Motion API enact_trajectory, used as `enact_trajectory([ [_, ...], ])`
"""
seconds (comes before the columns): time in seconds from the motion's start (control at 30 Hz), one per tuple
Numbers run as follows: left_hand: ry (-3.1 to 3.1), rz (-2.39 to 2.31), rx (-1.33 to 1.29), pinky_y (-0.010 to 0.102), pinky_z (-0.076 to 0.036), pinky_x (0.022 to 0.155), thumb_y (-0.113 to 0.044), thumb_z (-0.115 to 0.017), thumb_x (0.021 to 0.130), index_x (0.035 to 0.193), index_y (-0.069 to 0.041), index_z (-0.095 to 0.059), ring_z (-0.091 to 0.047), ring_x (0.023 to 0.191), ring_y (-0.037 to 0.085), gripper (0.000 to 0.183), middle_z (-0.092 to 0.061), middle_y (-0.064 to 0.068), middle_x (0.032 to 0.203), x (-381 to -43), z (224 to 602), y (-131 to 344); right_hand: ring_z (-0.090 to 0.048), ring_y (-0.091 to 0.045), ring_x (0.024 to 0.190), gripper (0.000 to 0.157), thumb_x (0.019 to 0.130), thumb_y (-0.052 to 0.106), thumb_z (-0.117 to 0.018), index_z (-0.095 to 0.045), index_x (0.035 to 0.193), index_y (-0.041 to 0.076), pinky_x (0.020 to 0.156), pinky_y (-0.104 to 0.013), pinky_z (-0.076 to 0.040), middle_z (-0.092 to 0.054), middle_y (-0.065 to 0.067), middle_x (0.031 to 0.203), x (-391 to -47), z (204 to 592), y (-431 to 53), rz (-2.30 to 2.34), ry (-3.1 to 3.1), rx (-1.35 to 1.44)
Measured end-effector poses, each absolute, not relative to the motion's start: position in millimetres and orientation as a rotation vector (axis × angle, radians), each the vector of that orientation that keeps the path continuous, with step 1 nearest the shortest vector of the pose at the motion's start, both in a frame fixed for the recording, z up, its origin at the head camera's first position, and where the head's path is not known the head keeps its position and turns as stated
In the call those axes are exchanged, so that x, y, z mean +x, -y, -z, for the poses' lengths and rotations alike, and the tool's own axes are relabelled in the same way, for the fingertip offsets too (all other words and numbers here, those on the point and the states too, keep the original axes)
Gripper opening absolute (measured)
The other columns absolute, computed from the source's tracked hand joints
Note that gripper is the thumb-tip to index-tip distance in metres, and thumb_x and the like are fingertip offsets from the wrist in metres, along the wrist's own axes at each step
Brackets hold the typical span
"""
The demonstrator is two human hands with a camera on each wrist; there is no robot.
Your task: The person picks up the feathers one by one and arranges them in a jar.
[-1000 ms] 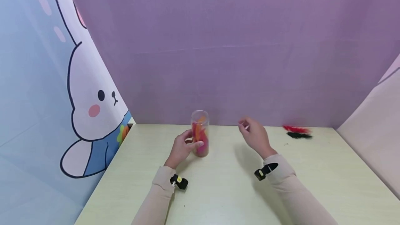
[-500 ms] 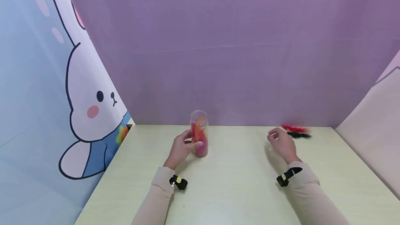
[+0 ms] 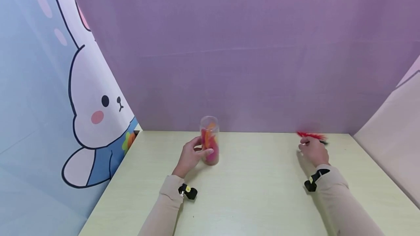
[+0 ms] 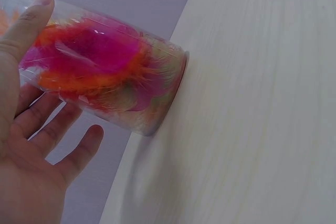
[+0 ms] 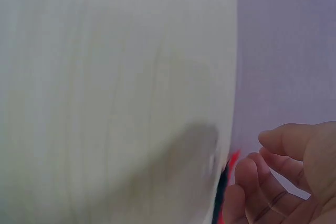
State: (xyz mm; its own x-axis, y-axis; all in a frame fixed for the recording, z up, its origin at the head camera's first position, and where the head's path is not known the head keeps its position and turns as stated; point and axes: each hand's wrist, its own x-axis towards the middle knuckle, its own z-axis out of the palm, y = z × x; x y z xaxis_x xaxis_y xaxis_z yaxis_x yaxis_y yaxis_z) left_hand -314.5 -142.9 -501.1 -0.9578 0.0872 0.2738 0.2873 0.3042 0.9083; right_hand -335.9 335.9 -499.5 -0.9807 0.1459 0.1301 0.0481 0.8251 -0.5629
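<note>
A clear cylindrical jar [image 3: 210, 139] filled with pink, orange and red feathers [image 4: 100, 51] stands on the table at centre. My left hand [image 3: 191, 156] grips its side, thumb on one face and fingers behind; in the left wrist view the little finger sticks out away from it. At the back right lie a red feather [image 3: 311, 135] and a dark green feather [image 5: 220, 195], side by side. My right hand [image 3: 315, 152] hovers right at them with fingers loosely bent and nothing between thumb and fingertips; it covers most of the dark one in the head view.
A pale wood-grain table [image 3: 249, 192] reaches back to a purple cloth backdrop [image 3: 242, 65]. On the left hangs a blue cloth [image 3: 29, 101] with a cartoon rabbit, and a pale cloth [image 3: 393, 134] borders the right. Each wrist wears a small black camera.
My right hand has travelled right across the table, from beside the jar to the two feathers. My left hand and the jar have stayed in place.
</note>
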Motion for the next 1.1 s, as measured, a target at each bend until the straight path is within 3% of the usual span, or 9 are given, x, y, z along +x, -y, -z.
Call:
enact_trajectory([
  [0.2, 2.416, 1.717, -0.341, 0.042, -0.059, 0.101, -0.041, -0.087, 0.08, 0.135, -0.017, -0.066, -0.065, 0.119, 0.024, 0.063, -0.071, 0.005, 0.127, -314, 501, 143, -0.065, -0.053, 0.103, 0.038, 0.095, 0.022, -0.06, -0.065, 0.123, -0.002, 0.068, -0.053, -0.053, -0.067, -0.031, 0.122, -347, 506, -354, -0.832, 2.866, -0.158],
  [0.47, 2.391, 1.725, -0.347, 0.046, -0.058, 0.101, -0.033, -0.088, 0.081, 0.133, -0.016, -0.066, -0.066, 0.118, 0.025, 0.059, -0.071, 0.006, 0.126, -314, 501, 142, -0.068, -0.051, 0.089, 0.041, 0.091, 0.018, -0.058, -0.064, 0.125, -0.004, 0.056, -0.045, -0.052, -0.065, -0.036, 0.12, -361, 512, -371, -0.76, 2.886, -0.104],
  [0.8, 2.374, 1.754, -0.294, 0.046, -0.058, 0.102, -0.024, -0.089, 0.079, 0.131, -0.016, -0.068, -0.066, 0.117, 0.024, 0.057, -0.072, 0.005, 0.124, -312, 498, 141, -0.064, -0.059, 0.101, 0.039, 0.088, 0.016, -0.059, -0.066, 0.123, 0.0, 0.071, -0.064, -0.055, -0.065, -0.035, 0.123, -375, 512, -375, -0.645, 2.928, 0.043],
  [1.1, 2.368, 1.752, -0.323, 0.047, -0.057, 0.102, -0.028, -0.089, 0.079, 0.131, -0.016, -0.068, -0.066, 0.117, 0.026, 0.057, -0.072, 0.007, 0.124, -312, 499, 142, -0.067, -0.052, 0.086, 0.036, 0.09, 0.017, -0.054, -0.066, 0.122, 0.004, 0.052, -0.048, -0.052, -0.066, -0.037, 0.114, -382, 508, -371, -0.574, 2.975, -0.018],
])
